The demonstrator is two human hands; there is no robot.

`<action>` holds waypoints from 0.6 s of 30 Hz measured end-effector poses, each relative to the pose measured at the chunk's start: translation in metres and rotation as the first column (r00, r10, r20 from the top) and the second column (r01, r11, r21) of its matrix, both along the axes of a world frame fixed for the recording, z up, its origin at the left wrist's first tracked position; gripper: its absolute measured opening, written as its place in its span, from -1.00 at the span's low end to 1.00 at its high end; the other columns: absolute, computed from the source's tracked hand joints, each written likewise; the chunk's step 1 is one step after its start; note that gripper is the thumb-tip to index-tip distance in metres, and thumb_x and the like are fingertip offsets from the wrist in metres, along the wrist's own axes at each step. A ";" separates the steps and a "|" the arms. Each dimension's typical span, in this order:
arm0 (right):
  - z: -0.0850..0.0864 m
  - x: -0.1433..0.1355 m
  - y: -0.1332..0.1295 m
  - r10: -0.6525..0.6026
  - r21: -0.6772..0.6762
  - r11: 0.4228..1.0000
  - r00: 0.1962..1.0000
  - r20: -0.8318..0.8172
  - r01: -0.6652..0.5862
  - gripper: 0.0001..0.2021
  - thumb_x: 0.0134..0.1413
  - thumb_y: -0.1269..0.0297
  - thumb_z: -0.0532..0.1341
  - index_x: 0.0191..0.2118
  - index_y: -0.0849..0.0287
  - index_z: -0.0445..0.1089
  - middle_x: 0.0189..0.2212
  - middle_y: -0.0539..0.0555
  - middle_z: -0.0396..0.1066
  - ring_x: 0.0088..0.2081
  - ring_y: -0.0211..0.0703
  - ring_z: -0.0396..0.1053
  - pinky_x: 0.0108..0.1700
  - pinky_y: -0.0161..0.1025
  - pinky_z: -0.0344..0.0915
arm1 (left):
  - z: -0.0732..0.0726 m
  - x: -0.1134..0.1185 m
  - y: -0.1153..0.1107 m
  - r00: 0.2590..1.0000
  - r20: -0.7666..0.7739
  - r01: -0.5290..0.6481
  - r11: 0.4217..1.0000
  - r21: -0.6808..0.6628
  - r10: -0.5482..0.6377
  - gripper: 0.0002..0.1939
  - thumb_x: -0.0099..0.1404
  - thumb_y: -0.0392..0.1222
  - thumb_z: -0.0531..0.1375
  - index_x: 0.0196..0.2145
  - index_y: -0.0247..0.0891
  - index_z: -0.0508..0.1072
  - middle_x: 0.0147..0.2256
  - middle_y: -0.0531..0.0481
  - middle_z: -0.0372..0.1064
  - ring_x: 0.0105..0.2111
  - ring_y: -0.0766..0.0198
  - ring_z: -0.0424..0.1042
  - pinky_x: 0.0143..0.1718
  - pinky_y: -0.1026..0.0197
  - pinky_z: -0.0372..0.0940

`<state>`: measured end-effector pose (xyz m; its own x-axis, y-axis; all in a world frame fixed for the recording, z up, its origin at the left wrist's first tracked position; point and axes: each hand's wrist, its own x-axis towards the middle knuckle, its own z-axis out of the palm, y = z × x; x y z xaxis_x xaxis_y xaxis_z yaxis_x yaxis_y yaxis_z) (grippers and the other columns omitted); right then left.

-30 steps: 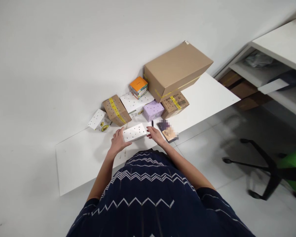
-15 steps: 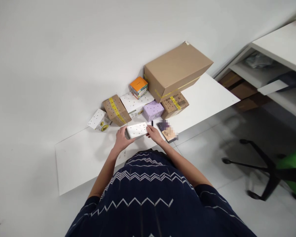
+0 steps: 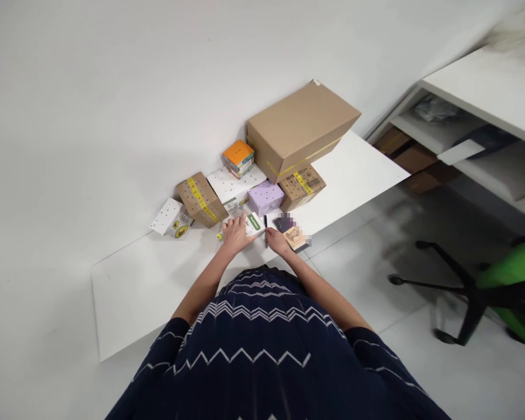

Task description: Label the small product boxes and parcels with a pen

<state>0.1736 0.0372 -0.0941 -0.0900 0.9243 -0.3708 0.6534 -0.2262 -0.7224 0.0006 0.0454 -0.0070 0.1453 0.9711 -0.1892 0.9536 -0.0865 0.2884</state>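
A small white box [image 3: 254,222] with a green label lies at the table's front, its printed face upward. My left hand [image 3: 235,234] is wrapped over the box's left part, fingers on the far side and thumb on the near side. Just right of the box is a slim black pen [image 3: 266,220]. My right hand [image 3: 277,240] has its fingertips closed on the middle of the pen. Close to that hand's right side lies a phone or case with a dark and tan back [image 3: 294,234], partly blurred out.
Behind my hands stand a lilac box [image 3: 266,197], a brown taped box [image 3: 202,199], an orange box [image 3: 238,156] on a white dotted box [image 3: 221,182], another brown box [image 3: 303,188] and a large carton [image 3: 304,128]. An avocado-print box [image 3: 171,219] is left. A green chair [image 3: 514,280] stands right.
The white box has been turned from its dotted side to its labelled side and lowered. My right hand has left the box and closed on the pen. The view has shifted slightly.
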 end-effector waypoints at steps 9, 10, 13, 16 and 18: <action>-0.010 0.001 0.009 0.052 -0.137 0.990 0.968 0.244 -0.019 -0.65 0.17 0.21 0.26 -0.01 0.36 0.41 -0.15 0.41 0.54 -0.09 0.11 0.52 -0.12 -0.19 0.35 | -0.003 -0.061 -0.040 0.977 0.014 -0.211 0.972 -0.101 0.213 0.02 0.05 0.12 0.38 0.35 -0.10 0.01 0.25 -0.31 0.13 0.22 -0.32 0.11 0.18 -0.30 0.04; -0.011 -0.002 0.012 0.067 -0.155 0.987 0.962 0.265 -0.026 -0.64 0.15 0.22 0.28 -0.02 0.38 0.41 -0.14 0.43 0.53 -0.08 0.12 0.51 -0.12 -0.19 0.35 | -0.005 -0.064 -0.043 0.971 0.034 -0.230 0.967 -0.110 0.235 0.00 0.04 0.10 0.38 0.34 -0.08 0.02 0.25 -0.29 0.14 0.22 -0.31 0.13 0.17 -0.28 0.08; -0.014 -0.007 0.020 0.087 -0.220 0.975 0.962 0.257 -0.029 -0.75 0.07 0.34 0.30 -0.14 0.36 0.46 -0.17 0.42 0.54 -0.05 0.11 0.51 -0.15 -0.24 0.35 | -0.013 -0.070 -0.049 0.942 0.177 -0.261 0.954 -0.147 0.285 -0.04 0.05 0.03 0.39 0.32 -0.08 0.05 0.22 -0.26 0.16 0.16 -0.23 0.25 0.11 -0.19 0.21; -0.011 -0.002 0.019 0.097 -0.264 0.964 0.970 0.222 -0.036 -0.91 0.05 0.36 0.27 -0.34 0.30 0.45 -0.31 0.36 0.56 -0.16 0.07 0.55 -0.26 -0.27 0.35 | -0.022 -0.073 -0.050 0.887 0.344 -0.270 0.950 -0.156 0.309 -0.07 0.03 0.00 0.41 0.28 -0.13 0.11 0.20 -0.27 0.17 0.10 -0.17 0.33 0.08 -0.15 0.29; -0.004 0.009 0.011 0.067 -0.298 0.954 0.987 0.144 -0.021 -0.87 0.08 0.31 0.22 -0.43 0.25 0.39 -0.44 0.26 0.54 -0.36 -0.04 0.54 -0.39 -0.30 0.33 | -0.026 -0.074 -0.047 0.865 0.393 -0.278 0.950 -0.143 0.312 -0.09 0.01 -0.01 0.43 0.25 -0.16 0.15 0.18 -0.28 0.19 0.11 -0.18 0.33 0.11 -0.16 0.28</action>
